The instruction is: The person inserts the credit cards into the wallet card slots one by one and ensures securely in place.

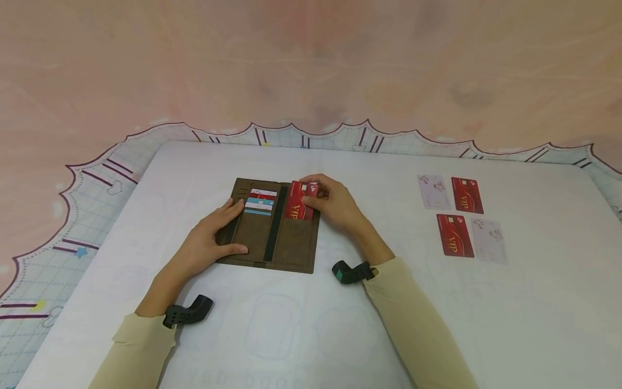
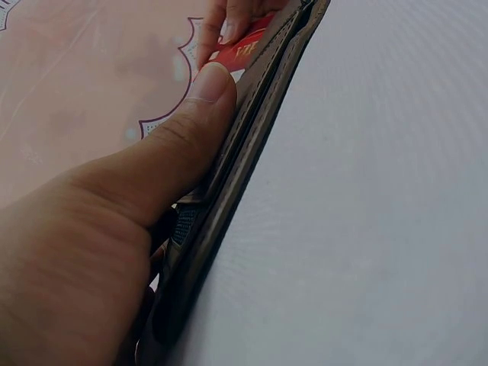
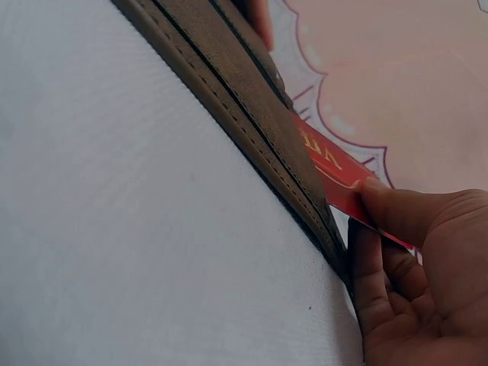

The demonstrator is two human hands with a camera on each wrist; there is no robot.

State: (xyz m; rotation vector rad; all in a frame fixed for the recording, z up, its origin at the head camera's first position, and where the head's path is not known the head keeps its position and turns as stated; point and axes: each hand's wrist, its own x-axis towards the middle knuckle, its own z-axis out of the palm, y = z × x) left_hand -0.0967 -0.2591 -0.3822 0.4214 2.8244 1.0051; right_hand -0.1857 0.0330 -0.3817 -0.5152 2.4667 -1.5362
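A brown wallet (image 1: 297, 246) lies unfolded on the white table, with a dark strip down its middle. Several cards (image 1: 259, 202) show in the slots of its left half. My left hand (image 1: 206, 232) rests over that left side, fingers extended near the slots and thumb lying on the lower part. With thumb and fingers, my right hand (image 1: 337, 202) pinches the upper right of a red VIP card (image 1: 295, 202). The lower end of this card is hidden in the right-half pocket, as the right wrist view also shows beside the wallet's stitched edge (image 3: 229, 122).
Right of the wallet, two red VIP cards (image 1: 467, 195) and two pale cards (image 1: 434, 192) lie in two rows on the white tabletop (image 1: 369, 329). A scalloped, patterned border (image 1: 311, 141) runs along the table's far side. Each wrist wears a black device (image 1: 188, 312).
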